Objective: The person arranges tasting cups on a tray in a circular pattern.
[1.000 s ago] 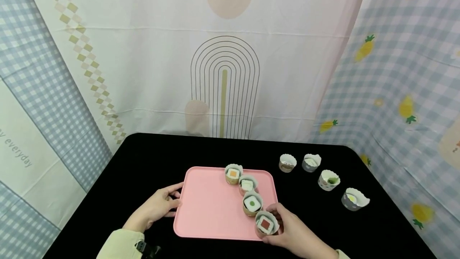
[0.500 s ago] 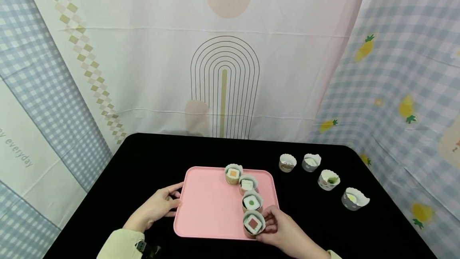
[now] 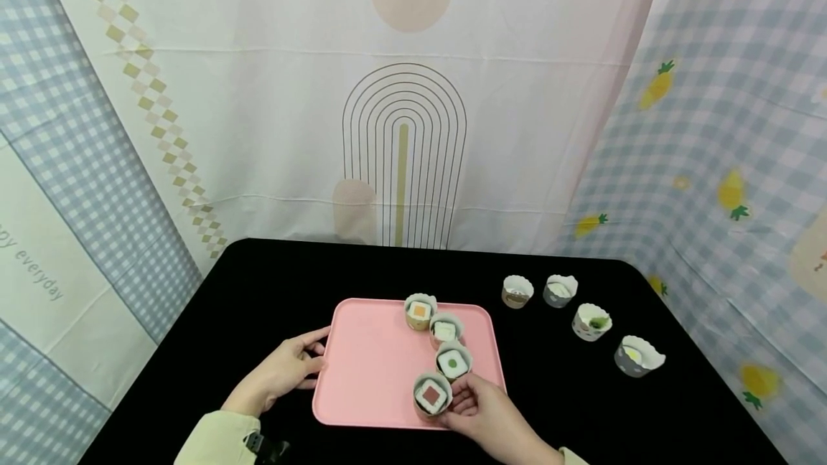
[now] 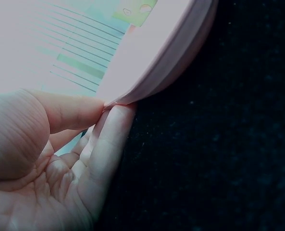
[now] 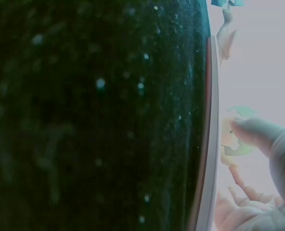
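My left hand [image 3: 284,372] pinches the left rim of a pink tray [image 3: 362,372] between thumb and fingers; the left wrist view shows the thumb and a finger [image 4: 116,130] meeting at that rim. At the tray's front, my right hand [image 3: 487,415] grips a paper baking cup [image 3: 421,412] from its right side. Inside that cup sits a square white sushi piece [image 3: 431,396] with a dark red centre. Behind it, a cup with a green-dotted piece [image 3: 453,364], one with a pale piece [image 3: 444,334] and one with an orange-centred piece [image 3: 419,311] run diagonally back. In the right wrist view, glare washes out the held cup.
Off the tray's right side, several more baking cups stand on the black table [image 3: 271,278]: a brown one [image 3: 516,301], a grey one [image 3: 557,301], one with green filling [image 3: 585,331] and one with yellow filling [image 3: 629,367]. Patterned curtains [image 3: 278,128] enclose the table.
My right hand has moved the cup with the red-centred piece leftward along the tray's front, from the right corner. My left hand stays at the rim; the other cups keep their places.
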A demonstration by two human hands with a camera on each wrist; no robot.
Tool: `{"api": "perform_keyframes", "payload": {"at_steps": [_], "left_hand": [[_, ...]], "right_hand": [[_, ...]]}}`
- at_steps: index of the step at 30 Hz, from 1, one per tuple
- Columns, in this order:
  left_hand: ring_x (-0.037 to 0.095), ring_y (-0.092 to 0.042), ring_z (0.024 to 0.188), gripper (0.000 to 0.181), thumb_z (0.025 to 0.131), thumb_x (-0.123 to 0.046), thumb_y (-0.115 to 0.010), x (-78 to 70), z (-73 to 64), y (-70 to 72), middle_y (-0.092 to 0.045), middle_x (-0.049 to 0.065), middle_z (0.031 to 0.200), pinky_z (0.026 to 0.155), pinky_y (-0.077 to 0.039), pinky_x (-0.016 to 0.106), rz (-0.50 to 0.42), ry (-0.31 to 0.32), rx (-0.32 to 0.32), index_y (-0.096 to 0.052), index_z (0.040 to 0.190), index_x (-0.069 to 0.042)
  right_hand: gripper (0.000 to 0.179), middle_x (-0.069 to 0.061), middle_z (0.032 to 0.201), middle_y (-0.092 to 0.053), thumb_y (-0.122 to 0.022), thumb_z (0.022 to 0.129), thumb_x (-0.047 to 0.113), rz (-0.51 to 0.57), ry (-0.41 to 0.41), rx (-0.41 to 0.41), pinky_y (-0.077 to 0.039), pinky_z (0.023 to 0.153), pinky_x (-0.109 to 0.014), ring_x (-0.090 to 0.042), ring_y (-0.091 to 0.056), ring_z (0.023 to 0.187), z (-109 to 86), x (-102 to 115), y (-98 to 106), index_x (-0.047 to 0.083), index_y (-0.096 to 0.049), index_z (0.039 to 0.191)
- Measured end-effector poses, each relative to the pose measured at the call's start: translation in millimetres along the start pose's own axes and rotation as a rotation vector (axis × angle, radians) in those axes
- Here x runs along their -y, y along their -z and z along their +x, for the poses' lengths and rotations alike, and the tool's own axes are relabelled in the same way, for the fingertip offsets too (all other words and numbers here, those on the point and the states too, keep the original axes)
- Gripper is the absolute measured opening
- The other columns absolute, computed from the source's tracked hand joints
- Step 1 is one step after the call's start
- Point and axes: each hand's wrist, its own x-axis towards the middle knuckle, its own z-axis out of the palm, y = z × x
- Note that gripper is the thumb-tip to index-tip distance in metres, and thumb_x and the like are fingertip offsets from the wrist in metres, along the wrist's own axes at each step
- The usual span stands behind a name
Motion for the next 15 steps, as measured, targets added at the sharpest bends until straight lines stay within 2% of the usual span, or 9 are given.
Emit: {"api": "perform_keyframes", "payload": {"at_steps": [9, 15], "left_hand": [[0.021, -0.056, 0.075, 0.059, 0.091, -0.002, -0.061, 0.0, 0.5, 1.5, -0.051, 0.015, 0.109, 0.069, -0.058, 0.038, 0.009, 0.002, 0.016, -0.042, 0.146, -0.008], [0.022, -0.057, 0.076, 0.059, 0.090, -0.002, -0.060, 0.8, 1.1, 1.1, -0.051, 0.015, 0.109, 0.069, -0.058, 0.039, 0.015, -0.001, 0.010, -0.043, 0.146, -0.008]], "right_hand": [[0.027, 0.000, 0.085, -0.064, -0.078, 0.082, 0.025, -0.026, -0.031, -0.011, -0.055, 0.064, -0.024, -0.014, -0.064, 0.076, 1.1, 2.7, -1.9, 0.005, -0.066, 0.096], [0.027, 0.001, 0.085, -0.065, -0.078, 0.082, 0.026, -0.040, -0.012, -0.020, -0.055, 0.065, -0.023, -0.012, -0.064, 0.076, 0.2, 1.0, -1.2, 0.006, -0.066, 0.095]]}}
